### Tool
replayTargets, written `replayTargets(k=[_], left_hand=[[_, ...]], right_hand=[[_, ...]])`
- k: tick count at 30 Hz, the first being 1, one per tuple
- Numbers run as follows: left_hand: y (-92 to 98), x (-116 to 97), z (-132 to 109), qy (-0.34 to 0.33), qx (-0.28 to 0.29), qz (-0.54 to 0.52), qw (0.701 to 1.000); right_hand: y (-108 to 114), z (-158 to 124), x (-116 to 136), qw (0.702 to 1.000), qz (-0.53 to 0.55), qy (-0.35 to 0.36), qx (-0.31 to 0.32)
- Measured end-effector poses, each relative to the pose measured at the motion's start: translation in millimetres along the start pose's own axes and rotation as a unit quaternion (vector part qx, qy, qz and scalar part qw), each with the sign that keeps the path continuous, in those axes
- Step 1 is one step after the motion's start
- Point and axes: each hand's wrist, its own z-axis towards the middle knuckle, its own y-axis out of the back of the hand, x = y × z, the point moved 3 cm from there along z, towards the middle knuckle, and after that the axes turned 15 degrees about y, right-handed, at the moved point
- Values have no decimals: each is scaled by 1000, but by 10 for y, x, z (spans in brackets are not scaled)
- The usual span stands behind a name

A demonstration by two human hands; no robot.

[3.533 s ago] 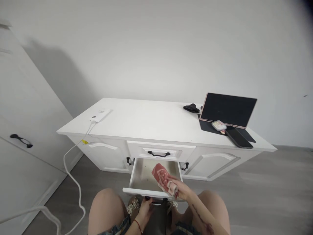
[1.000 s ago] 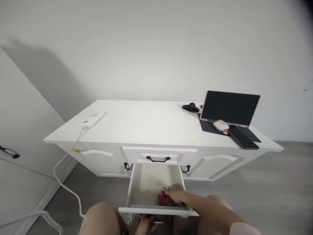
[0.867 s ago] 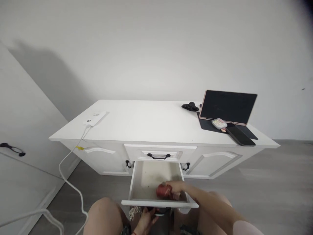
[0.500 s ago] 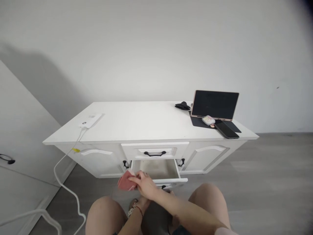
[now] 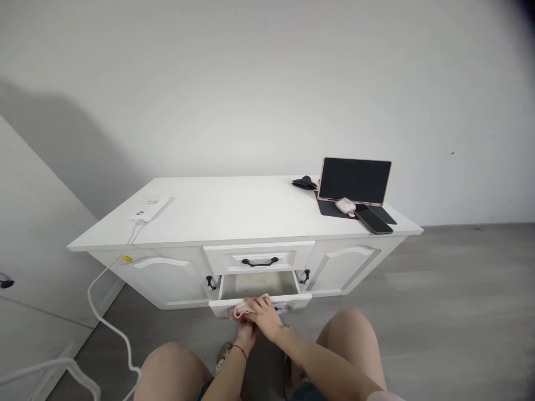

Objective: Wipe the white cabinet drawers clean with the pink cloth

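A small pink cloth (image 5: 241, 309) with a pale side is bunched at the front of the pulled-out drawer (image 5: 261, 299). My right hand (image 5: 266, 319) lies over the cloth from above, its fingers closed on it near the drawer's front edge. Just below, my left hand (image 5: 246, 332) grips the cloth from underneath; its fingers are partly hidden by the cloth and the right hand. Behind both hands, the drawer's inside (image 5: 259, 283) shows a pale bottom.
On the white cabinet top (image 5: 225, 211) are a white power strip (image 5: 149, 210) with a cable, a tablet (image 5: 354, 181) on a dark cover, a phone (image 5: 373, 219), a small earphone-like case (image 5: 345, 205) and a black folded item (image 5: 305, 182). Above the drawer is a closed one (image 5: 259, 259).
Both hands and the cloth have moved right, to the drawer's front. The cloth has been turned, so its pale side shows more. The view has shifted slightly.
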Motion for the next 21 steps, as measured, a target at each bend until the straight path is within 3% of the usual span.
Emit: replayTargets(k=[3,7,11,16,19,21], left_hand=[[125,11,73,46,20,-32,998],[153,43,137,87,33,-48,995],[149,70,166,97,35,-64,993],[164,82,187,105,40,-71,991],[166,80,183,109,36,-69,991],[164,77,174,109,34,-68,991]], right_hand=[[164,-299,-146,999,3,-36,-13],[324,-740,-340,996,7,-90,-29],[319,-1201,-495,972,-2,-213,-96],[43,-1485,-543,895,60,-384,-218],[-237,-1446,-525,838,125,-481,-226],[-398,-1347,-500,831,157,-493,-203]])
